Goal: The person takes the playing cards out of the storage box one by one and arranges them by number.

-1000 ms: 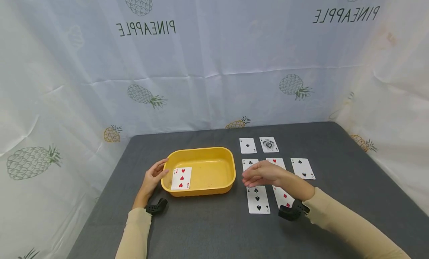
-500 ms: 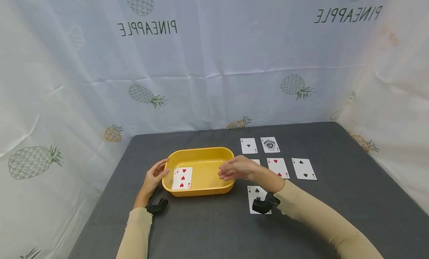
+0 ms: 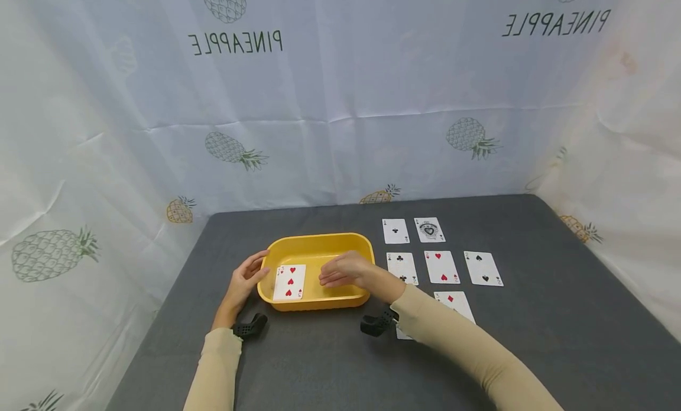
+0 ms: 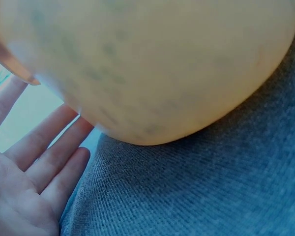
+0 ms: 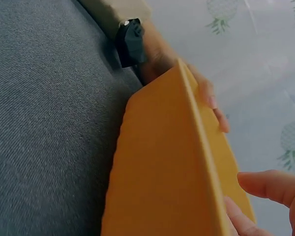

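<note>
My left hand (image 3: 242, 281) holds the left end of a yellow plastic tray (image 3: 314, 305), its thumb and forefinger over the rim. In the left wrist view, the other fingers (image 4: 56, 157) stretch along the outside of the wall. Inside the tray, at the left, lies a three of hearts (image 3: 289, 282), overlapping another card. Over the tray's right half hovers my right hand (image 3: 348, 270), fingers pointing left. The right wrist view shows its thumb (image 5: 270, 185) apart from a finger near the rim, with no card between them.
Right of the tray, playing cards lie face up in rows: an ace of clubs (image 3: 395, 231) and an ornate ace (image 3: 429, 229) at the back, several twos, including the two of hearts (image 3: 441, 267), then a diamond card (image 3: 454, 305). My right sleeve partly covers another card.
My right hand has moved left from above the cards, across the tray's right rim, to over its inside. The left hand stays at the rim. The table cards have not moved.
</note>
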Tool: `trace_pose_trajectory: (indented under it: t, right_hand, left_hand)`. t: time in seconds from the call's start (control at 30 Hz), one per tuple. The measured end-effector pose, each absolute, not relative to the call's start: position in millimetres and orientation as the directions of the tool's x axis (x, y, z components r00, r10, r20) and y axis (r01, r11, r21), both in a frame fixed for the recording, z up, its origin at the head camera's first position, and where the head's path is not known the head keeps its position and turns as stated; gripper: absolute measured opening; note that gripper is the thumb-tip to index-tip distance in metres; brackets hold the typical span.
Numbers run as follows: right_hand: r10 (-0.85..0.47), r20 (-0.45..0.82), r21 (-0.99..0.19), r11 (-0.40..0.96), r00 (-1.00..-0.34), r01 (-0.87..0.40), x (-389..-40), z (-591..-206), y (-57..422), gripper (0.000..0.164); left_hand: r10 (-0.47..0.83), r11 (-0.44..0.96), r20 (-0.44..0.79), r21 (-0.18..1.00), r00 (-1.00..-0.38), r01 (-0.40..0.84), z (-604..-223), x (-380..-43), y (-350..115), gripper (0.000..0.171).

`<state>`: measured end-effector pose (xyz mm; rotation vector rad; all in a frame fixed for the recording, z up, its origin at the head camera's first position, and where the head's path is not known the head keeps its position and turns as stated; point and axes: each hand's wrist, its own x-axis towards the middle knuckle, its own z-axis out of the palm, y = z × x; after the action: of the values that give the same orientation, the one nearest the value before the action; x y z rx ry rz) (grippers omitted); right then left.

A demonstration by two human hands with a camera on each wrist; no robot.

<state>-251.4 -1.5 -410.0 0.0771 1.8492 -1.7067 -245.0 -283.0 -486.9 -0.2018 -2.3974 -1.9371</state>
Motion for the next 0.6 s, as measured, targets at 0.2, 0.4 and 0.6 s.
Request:
trace_pose_trajectory:
  t: [0.2,0.4,0.6]
  right_hand:
    - [-0.304,-0.527,-0.849,0.154,-0.794,0.505,-256,-423,-21,0.024]
    - [-0.311,-0.525,-0.849,0.12,-0.793,0.515,-252,-429,-33,0.023]
    - [-0.403,-0.455,-0.878,0.054,-0.794,0.475,-243,-430,-34,0.031]
  left_hand:
    - [0.074,0.233,0.113,0.964,-0.991,0.127,-486,-246,-284,0.049]
    - [0.071,0.233,0.112,0.964,-0.991,0.125,-485,-245,-284,0.049]
    - [0.064,0.242,0.084,0.965,-0.994,0.097,-485,-246,-283,0.049]
